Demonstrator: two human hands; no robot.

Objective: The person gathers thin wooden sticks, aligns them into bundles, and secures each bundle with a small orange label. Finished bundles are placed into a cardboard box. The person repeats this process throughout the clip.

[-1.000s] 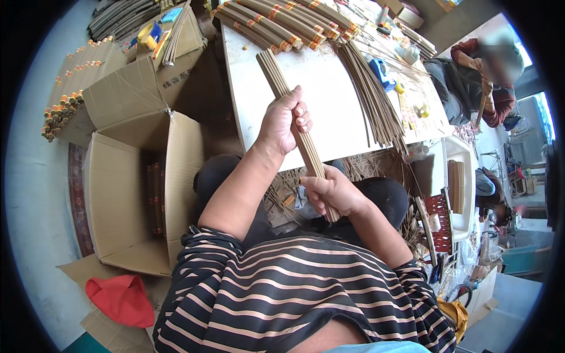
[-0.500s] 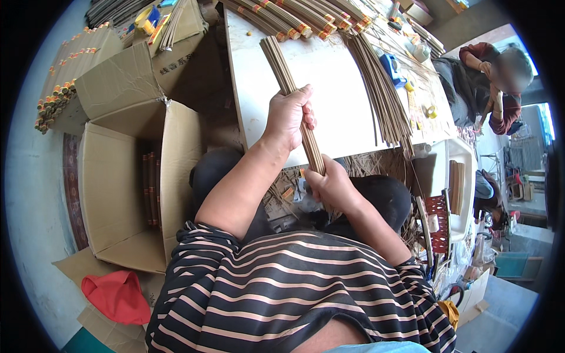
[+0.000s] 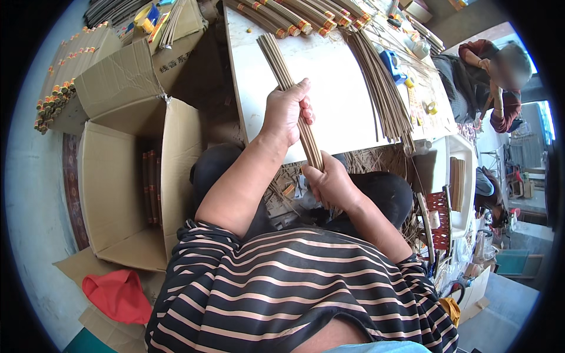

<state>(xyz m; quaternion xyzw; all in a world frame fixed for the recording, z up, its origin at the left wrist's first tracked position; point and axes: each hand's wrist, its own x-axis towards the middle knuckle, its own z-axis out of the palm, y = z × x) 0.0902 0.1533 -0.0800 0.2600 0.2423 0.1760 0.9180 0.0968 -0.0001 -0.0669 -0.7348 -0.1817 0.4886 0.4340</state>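
Note:
Both my hands grip one bundle of thin brown incense sticks [image 3: 274, 57], held slantwise over the near edge of the white table [image 3: 335, 76]. Around its middle is wrapped my left hand [image 3: 286, 113], fingers closed. Lower down, my right hand [image 3: 332, 181] closes on the bundle's near end, which it partly hides. To the right of the bundle, a loose spread of incense sticks [image 3: 381, 88] lies on the table and reaches its near edge. Wrapped incense bundles [image 3: 294, 19] with red and yellow ends lie along the table's far side.
An open cardboard box [image 3: 120, 188] at my left holds several wrapped bundles. More wrapped bundles [image 3: 73, 76] are stacked behind it. A blue tape dispenser [image 3: 392, 66] sits on the table's right part. A red cloth [image 3: 118, 296] lies at lower left. Another person [image 3: 494, 82] sits at far right.
The bundle's upper end has tipped slightly to the left, and my left hand has shifted a little with it. Both hands keep hold of it.

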